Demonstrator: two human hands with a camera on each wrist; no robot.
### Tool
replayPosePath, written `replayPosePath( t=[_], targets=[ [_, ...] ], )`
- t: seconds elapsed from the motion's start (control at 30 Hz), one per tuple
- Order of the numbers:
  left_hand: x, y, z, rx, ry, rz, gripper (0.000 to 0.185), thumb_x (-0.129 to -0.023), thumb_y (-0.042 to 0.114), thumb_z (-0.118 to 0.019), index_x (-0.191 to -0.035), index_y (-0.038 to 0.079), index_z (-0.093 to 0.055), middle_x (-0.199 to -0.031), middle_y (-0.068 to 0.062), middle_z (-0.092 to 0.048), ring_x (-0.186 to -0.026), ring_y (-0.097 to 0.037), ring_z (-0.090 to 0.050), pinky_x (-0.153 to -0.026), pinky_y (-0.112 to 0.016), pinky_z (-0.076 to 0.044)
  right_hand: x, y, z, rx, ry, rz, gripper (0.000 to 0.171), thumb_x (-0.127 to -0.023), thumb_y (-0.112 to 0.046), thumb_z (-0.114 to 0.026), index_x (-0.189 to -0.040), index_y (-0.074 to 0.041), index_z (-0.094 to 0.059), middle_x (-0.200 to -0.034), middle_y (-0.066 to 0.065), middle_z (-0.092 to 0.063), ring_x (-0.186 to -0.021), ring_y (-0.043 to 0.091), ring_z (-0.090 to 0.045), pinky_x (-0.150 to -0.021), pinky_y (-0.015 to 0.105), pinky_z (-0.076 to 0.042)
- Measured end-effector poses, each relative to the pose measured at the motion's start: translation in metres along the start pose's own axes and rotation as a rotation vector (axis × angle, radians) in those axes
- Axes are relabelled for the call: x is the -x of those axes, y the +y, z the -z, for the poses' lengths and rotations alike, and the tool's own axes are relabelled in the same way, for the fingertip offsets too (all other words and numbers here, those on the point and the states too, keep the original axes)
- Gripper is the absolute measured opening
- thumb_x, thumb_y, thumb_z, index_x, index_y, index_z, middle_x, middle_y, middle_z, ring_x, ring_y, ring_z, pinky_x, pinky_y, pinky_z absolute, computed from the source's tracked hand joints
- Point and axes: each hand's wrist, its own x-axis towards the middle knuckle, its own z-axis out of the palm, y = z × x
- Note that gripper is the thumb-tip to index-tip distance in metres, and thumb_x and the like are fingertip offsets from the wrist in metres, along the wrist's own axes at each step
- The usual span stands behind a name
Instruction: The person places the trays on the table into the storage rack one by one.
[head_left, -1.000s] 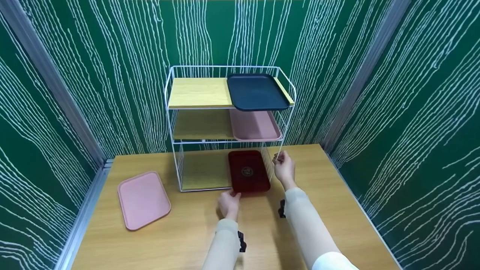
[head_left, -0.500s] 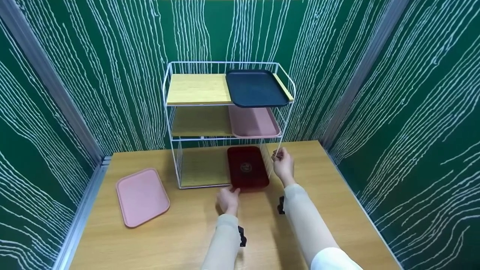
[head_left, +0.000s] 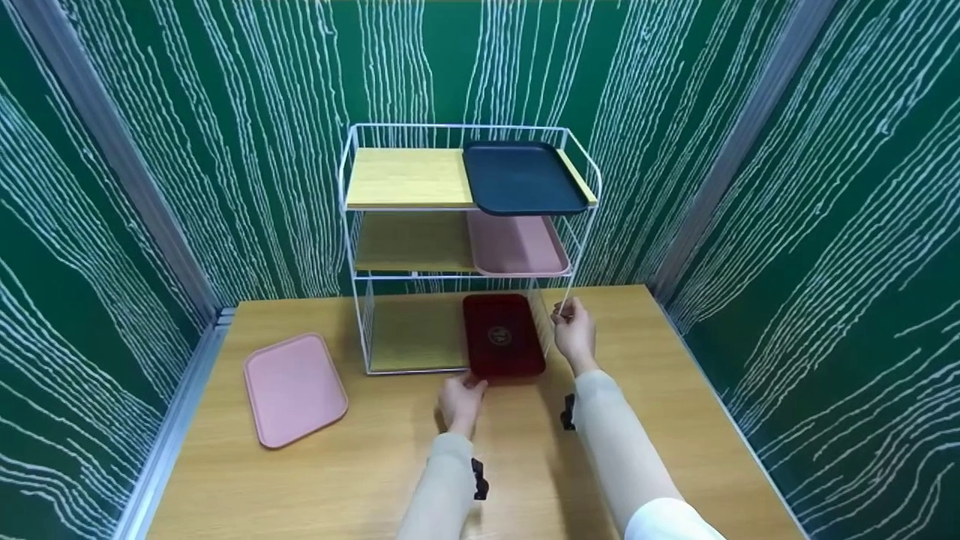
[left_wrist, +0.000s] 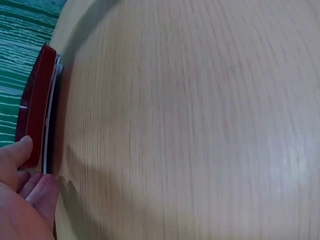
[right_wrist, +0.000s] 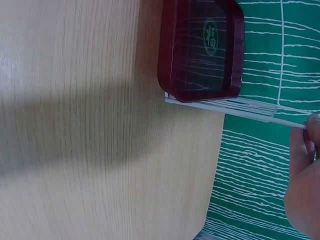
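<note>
A three-tier white wire shelf rack (head_left: 390, 277) with wooden boards stands on the table. On its bottom tier, at the right, lies a dark red tray (head_left: 504, 352) with a round emblem; its front sticks out slightly. My left hand (head_left: 460, 401) is at the rack's bottom front edge, by the tray's left corner. The left wrist view shows the thumb against the tray's side and the fingers (left_wrist: 42, 192) beneath the rack's edge. My right hand (head_left: 576, 334) pinches the rack's right front post (right_wrist: 240, 114), with the dark red tray apart from it.
A dark blue tray (head_left: 525, 176) lies at the right of the top tier, a pink tray (head_left: 517, 247) below it on the middle one. Another pink tray (head_left: 296, 390) lies on the table (head_left: 360, 480), left of the rack. Green patterned walls (head_left: 247, 135) enclose the back and sides.
Only the head view shifts a little. Both hands, the rack and the trays keep their places.
</note>
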Motion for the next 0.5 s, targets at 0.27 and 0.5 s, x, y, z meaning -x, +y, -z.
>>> replayPosePath(
  t=[0.27,0.5],
  targets=[
    [-0.001,-0.005,0.021,0.053,-0.077,-0.024,0.033,-0.091,0.02,-0.087,-0.121,0.006,-0.081,-0.11,-0.008,-0.081,-0.102,-0.025,-0.077,-0.091,-0.044,-0.06,0.0,0.004,-0.004,-0.012,0.001,-0.022,0.011,-0.098,0.008,-0.066,-0.107,0.001,-0.063,-0.111,0.021,-0.072,-0.11,0.037,-0.069,-0.098,0.049,-0.054],
    [-0.006,-0.01,0.034,0.05,-0.073,-0.024,0.033,-0.092,0.022,-0.087,-0.119,0.004,-0.082,-0.109,-0.009,-0.081,-0.098,-0.023,-0.078,-0.089,-0.041,-0.062,-0.001,0.004,-0.006,-0.015,-0.02,-0.04,0.013,-0.1,0.007,-0.061,-0.111,0.001,-0.061,-0.117,0.023,-0.07,-0.117,0.039,-0.066,-0.104,0.052,-0.052]
  ],
)
